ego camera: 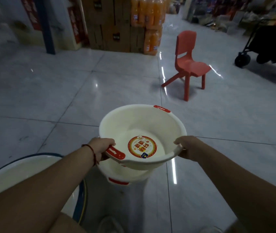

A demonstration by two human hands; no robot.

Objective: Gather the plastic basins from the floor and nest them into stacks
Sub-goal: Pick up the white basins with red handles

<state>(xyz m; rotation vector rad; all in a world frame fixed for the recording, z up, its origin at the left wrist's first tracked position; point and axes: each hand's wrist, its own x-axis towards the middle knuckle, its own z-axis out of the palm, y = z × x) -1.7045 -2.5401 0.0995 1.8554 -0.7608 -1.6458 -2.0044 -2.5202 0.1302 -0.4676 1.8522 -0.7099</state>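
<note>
**Cream basin held over its twin, ready to nest**

The left hand [102,146] grips the red handle [115,153] and the right hand [187,146] clasps the opposite rim of the cream basin [134,121], held tilted above a matching lower basin [125,175] on the tiled floor [49,98]. Advice: level it, line up the handles, lower straight down. A blue-rimmed basin [24,167] by the left forearm is cut off. Whether the two cream basins touch is unclear. Right fingertips are hidden beneath the rim.

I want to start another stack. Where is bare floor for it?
Bare tiles lie left of the held basin, toward the cardboard boxes, and between it and the red chair. Crowded: near left, the blue-rimmed basin; underneath, a second white basin.
</note>
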